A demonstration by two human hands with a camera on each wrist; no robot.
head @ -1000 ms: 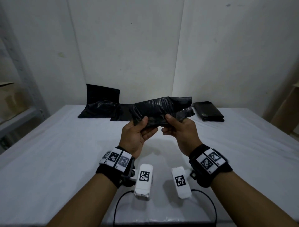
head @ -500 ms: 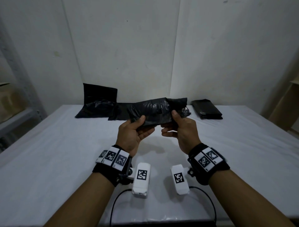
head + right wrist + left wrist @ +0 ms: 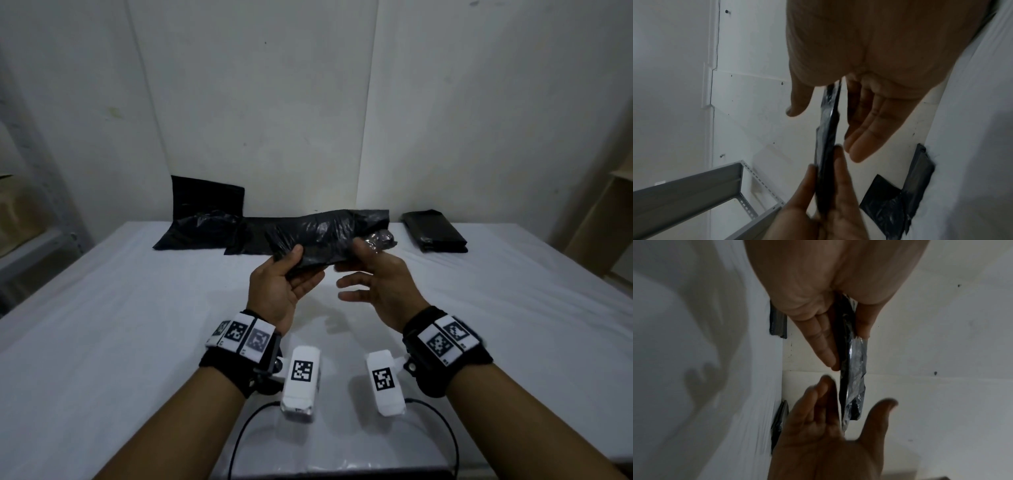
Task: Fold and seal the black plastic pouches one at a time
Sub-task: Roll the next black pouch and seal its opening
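A crumpled black plastic pouch (image 3: 329, 234) hangs in the air above the white table (image 3: 137, 325). My left hand (image 3: 305, 263) pinches its left part between thumb and fingers. My right hand (image 3: 349, 263) is beside the pouch's right end with its fingers spread and straight, gripping nothing. In the left wrist view the pouch (image 3: 854, 363) runs edge-on out of my left hand (image 3: 849, 352). In the right wrist view the pouch (image 3: 828, 126) passes between the thumb and fingers of my right hand (image 3: 823, 134), which stand apart from it.
Several loose black pouches (image 3: 202, 233) lie at the table's back left, one leaning on the wall (image 3: 205, 198). A folded stack of pouches (image 3: 435, 231) sits at the back right. A metal shelf (image 3: 37, 246) stands to the left and wooden furniture (image 3: 603, 222) to the right.
My right hand has let go of the pouch and spread its fingers. The left hand keeps its hold, and the pouch has stayed at about the same height.
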